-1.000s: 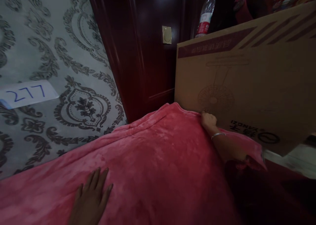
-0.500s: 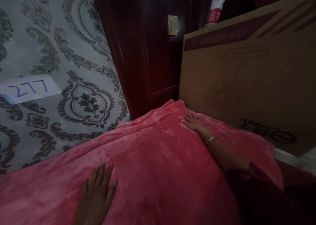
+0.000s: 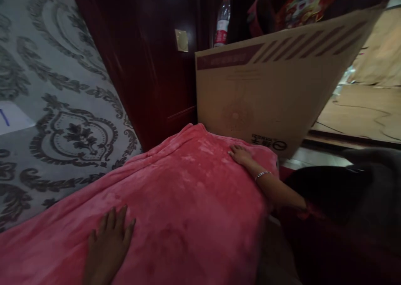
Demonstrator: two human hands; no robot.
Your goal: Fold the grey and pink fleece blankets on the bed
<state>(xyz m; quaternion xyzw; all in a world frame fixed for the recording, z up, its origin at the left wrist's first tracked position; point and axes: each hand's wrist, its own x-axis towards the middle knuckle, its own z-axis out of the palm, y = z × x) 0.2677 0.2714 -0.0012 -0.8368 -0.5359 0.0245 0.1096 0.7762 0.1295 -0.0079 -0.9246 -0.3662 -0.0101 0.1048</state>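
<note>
A pink fleece blanket (image 3: 188, 193) lies spread over a bed and fills the lower half of the view. My left hand (image 3: 108, 243) rests flat on it near the bottom edge, fingers spread, holding nothing. My right hand (image 3: 239, 153), with a thin bracelet on the wrist, lies palm down on the blanket's far corner, fingers stretched out. That corner sits right beside a large cardboard box (image 3: 269, 93).
The box stands against a dark wooden wardrobe (image 3: 147, 68). A plastic water bottle (image 3: 222, 22) and colourful items sit behind the box's top. Patterned grey wallpaper (image 3: 62, 89) covers the left wall. Wood floor (image 3: 360, 109) shows at the right.
My right hand let go of the blanket's far edge and now lies flat on the corner. The view has swung to the right; my left hand stays flat on the blanket.
</note>
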